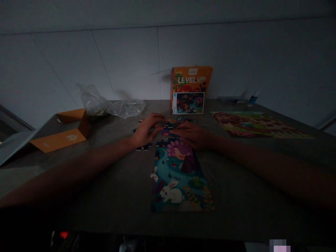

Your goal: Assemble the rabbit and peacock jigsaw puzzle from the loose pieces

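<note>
A partly joined jigsaw puzzle (172, 175) lies on the table in front of me, with white rabbits, a teal stream and a purple peacock on it. Beyond its far edge, loose puzzle pieces (143, 147) spread around and under my hands. My left hand (148, 130) rests over them, fingers bent and thumb apart, its tips near a dark piece (168, 125). From the other side my right hand (195, 134) reaches in with fingers stretched flat, beside a purple-blue piece (166, 133). Dim light and the hands themselves hide part of the pieces.
An orange puzzle box (193, 75) stands at the back, a picture card (190, 103) leaning on it. An open orange box part (61, 138) and clear plastic bags (126, 107) are at left. Another puzzle (257, 125) lies at right, near a small blue-labelled bottle (252, 99).
</note>
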{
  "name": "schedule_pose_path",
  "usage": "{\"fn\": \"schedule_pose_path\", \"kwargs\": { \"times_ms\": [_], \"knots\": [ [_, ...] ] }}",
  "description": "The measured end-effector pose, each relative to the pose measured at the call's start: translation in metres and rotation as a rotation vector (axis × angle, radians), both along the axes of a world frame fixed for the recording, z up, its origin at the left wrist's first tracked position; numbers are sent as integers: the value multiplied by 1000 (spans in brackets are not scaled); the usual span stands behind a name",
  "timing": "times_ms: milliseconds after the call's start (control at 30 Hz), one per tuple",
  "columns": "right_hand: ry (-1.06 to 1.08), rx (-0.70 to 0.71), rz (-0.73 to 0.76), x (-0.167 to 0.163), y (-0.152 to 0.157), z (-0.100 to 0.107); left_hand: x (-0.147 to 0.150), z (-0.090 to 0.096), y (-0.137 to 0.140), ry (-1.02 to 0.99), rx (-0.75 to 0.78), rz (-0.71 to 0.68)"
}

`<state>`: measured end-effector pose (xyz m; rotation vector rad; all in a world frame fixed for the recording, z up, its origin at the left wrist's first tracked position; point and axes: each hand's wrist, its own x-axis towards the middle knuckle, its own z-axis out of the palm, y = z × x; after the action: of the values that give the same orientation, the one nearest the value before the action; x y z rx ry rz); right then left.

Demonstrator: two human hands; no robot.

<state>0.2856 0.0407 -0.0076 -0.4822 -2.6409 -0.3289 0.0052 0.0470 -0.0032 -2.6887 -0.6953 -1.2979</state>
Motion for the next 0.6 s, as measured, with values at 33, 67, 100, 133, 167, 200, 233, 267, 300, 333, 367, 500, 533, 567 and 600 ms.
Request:
{"fn": "schedule_pose_path", "kwargs": {
  "times_ms": [33,67,100,133,167,200,233,267,300,333,367,500,533,567,600],
  "knots": [
    [-2,-1,18,0,1,0,1,0,-1,-5,-19,-15],
    [-1,0,42,1,3,-1,1,0,-1,-13,-40,-28],
    [-1,1,68,1,4,-1,1,-1,-1,-17,-65,-36],
    [0,5,91,1,5,-2,1,-1,-2,-21,-91,-38],
    [2,8,105,1,5,-2,2,-2,-2,-18,-120,-33],
    [8,9,105,1,4,-2,2,-2,-2,-13,-145,-24],
    [20,9,92,1,3,-1,2,-1,-2,-4,-157,-11],
    [43,10,64,0,2,-1,2,0,-1,4,-154,14],
    [76,11,21,0,0,-1,2,2,1,5,-137,56],
    [120,12,-40,1,-1,0,0,4,5,-3,-115,121],
    [171,15,-116,1,-3,0,-3,7,10,-16,-103,216],
    [332,31,-456,3,-4,2,-35,14,40,-112,-317,794],
    [351,36,-531,4,-4,2,-45,13,47,-118,-361,862],
    [362,39,-596,4,-2,2,-56,12,54,-117,-389,901],
    [367,39,-649,5,-1,1,-65,9,60,-100,-433,939]
  ]
}}
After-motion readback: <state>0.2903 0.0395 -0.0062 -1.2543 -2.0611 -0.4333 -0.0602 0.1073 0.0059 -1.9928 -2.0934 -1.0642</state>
